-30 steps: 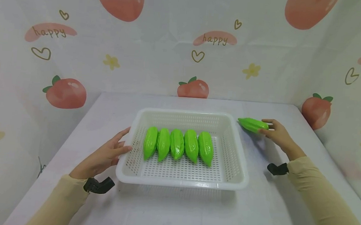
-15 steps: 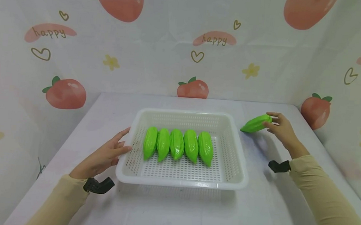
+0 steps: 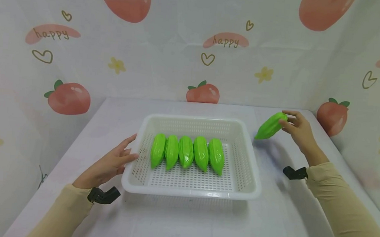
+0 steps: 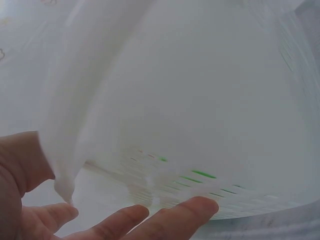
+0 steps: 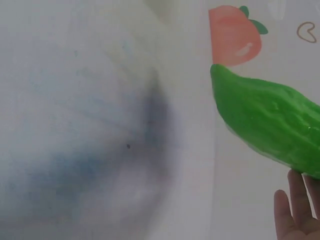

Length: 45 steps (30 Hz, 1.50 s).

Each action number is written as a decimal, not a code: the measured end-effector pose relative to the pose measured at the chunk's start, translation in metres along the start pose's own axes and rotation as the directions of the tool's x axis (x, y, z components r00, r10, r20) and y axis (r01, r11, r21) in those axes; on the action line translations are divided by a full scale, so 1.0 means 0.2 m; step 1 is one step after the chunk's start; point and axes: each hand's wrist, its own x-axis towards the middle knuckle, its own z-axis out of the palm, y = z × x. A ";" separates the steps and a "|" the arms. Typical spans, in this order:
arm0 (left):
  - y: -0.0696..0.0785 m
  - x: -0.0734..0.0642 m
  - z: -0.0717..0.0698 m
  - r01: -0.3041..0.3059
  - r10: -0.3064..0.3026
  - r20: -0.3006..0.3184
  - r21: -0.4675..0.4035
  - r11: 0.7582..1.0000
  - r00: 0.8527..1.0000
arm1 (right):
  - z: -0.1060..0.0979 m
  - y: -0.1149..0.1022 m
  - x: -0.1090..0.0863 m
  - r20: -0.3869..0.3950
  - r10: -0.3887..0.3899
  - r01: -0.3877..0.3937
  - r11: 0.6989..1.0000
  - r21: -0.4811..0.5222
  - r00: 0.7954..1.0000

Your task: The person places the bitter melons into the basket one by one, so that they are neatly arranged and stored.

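My right hand (image 3: 301, 135) holds a glossy green bitter melon (image 3: 270, 127) by its thick end, off the table and to the right of the basket. Its pointed end tilts down and leftward. In the right wrist view the bitter melon (image 5: 270, 112) crosses the right side, with fingertips (image 5: 297, 200) beneath it. My left hand (image 3: 107, 164) grips the left side of a white perforated plastic basket (image 3: 189, 192). The left wrist view has the thumb at its rim and the fingers (image 4: 170, 220) under it. Several like bitter melons (image 3: 186, 152) lie side by side inside.
A pale cloth covers the table (image 3: 181, 225). Behind and on both sides hangs a white curtain (image 3: 167, 64) printed with peaches, hearts and flowers. A dark camera mount sits at each wrist. Bare basket floor shows in front of the row and to its right.
My right hand has lifted the bitter melon up from the table and turned its pointed end downward, moving slightly right and back. The left hand and basket have stayed put.
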 end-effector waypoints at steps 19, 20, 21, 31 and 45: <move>0.00 0.00 0.00 -0.003 0.003 -0.002 -0.001 1.000 1.000 | 0.08 -0.21 -0.01 0.069 -0.230 0.173 0.872 0.459 0.971; 0.00 0.00 0.00 -0.003 0.003 -0.001 -0.004 1.000 1.000 | 0.09 -0.22 -0.01 0.077 -0.239 0.174 0.859 0.482 0.968; 0.00 0.00 0.00 -0.002 0.002 0.001 -0.010 1.000 1.000 | 0.09 -0.23 -0.01 0.084 -0.250 0.176 0.848 0.500 0.965; 0.00 0.00 0.00 0.001 -0.001 0.001 -0.021 1.000 1.000 | 0.17 -0.28 -0.02 0.108 -0.273 0.163 0.798 0.581 0.956; 0.00 0.00 0.01 -0.012 0.012 -0.020 -0.007 1.000 1.000 | 0.22 -0.29 -0.03 0.129 -0.229 0.130 0.843 0.522 0.965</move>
